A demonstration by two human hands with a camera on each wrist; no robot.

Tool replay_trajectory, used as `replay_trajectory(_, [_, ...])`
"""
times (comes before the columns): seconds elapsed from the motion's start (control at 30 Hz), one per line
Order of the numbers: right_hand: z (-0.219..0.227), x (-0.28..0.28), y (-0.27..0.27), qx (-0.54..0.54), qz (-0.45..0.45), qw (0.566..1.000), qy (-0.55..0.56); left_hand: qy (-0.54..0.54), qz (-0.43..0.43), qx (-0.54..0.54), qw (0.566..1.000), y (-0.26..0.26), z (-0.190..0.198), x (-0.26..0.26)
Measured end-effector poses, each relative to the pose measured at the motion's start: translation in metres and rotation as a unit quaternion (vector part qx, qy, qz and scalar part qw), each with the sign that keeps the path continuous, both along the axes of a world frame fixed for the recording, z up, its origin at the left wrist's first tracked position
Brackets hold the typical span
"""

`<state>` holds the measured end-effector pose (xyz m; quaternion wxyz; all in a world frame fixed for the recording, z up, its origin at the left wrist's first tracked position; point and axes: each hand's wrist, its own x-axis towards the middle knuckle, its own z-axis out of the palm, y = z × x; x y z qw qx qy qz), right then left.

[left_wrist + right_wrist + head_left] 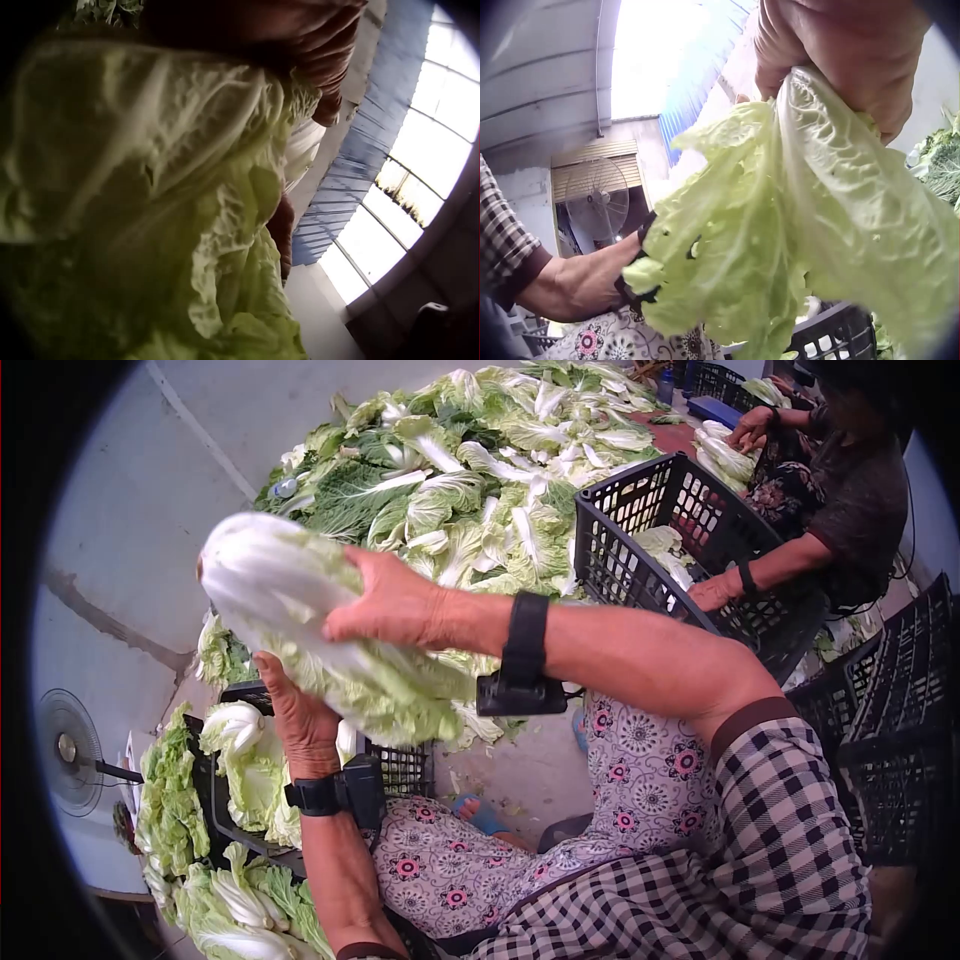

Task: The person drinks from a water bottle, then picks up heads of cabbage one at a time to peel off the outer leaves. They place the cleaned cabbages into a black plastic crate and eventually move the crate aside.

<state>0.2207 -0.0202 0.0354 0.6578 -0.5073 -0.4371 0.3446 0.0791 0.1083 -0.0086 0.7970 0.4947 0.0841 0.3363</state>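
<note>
A: Start at the grip, what have we got?

B: The right hand (390, 600) is clamped over the pale cabbage (285, 575), thumb spread from the fingers, gripping the middle. The left hand (302, 722) holds it from below, thumb up by its side; the head view hides those fingers.

A: And the cabbage?

B: In the air, tilted, white base up and to the left, frilly tips hanging toward the lap. The right wrist view shows those outer leaves drooping loose, small holes in them.

A: So where's the danger?

B: The loose leaves, I'd say! Squeeze only those and they could tear away, letting the heavy base roll out. Too hard a pinch might bruise the ribs as well.

A: What's further out?

B: By the left forearm, a black crate (222, 822) with more cabbages in it. Ahead, a great heap of leaves (470, 525) spread on the floor; if the cabbage slips forward, it could land there and pick up scraps.

A: And to the right?

B: A big black crate (586, 525), with another person (865, 510) reaching into it. A wide swing that way might knock its rim.
</note>
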Motion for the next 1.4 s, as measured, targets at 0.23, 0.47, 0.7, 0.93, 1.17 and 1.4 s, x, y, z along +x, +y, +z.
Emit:
replay_trajectory(0.23, [0.055, 0.096, -0.059, 0.135, -0.109, 0.977, -0.125, 0.055, 0.009, 0.044, 0.998, 0.004, 0.009, -0.003])
replay_trajectory(0.47, [0.034, 0.167, -0.183, -0.014, -0.238, 0.970, -0.045, 0.085, -0.020, 0.063, 0.994, 0.006, 0.007, -0.001])
replay_trajectory(0.7, [-0.087, 0.225, -0.256, -0.078, -0.408, 0.901, 0.127, 0.113, 0.037, 0.076, 0.990, 0.025, 0.010, -0.011])
replay_trajectory(0.93, [-0.149, 0.294, -0.336, -0.164, -0.327, 0.918, 0.150, 0.305, 0.236, 0.303, 0.872, 0.099, 0.052, -0.119])
replay_trajectory(1.17, [-0.195, 0.358, -0.373, -0.241, -0.395, 0.883, -0.075, 0.471, 0.307, 0.460, 0.687, 0.191, -0.008, -0.215])
replay_trajectory(1.4, [-0.203, 0.363, -0.376, -0.359, -0.421, 0.764, -0.334, 0.631, 0.261, 0.588, 0.434, 0.203, -0.051, -0.180])
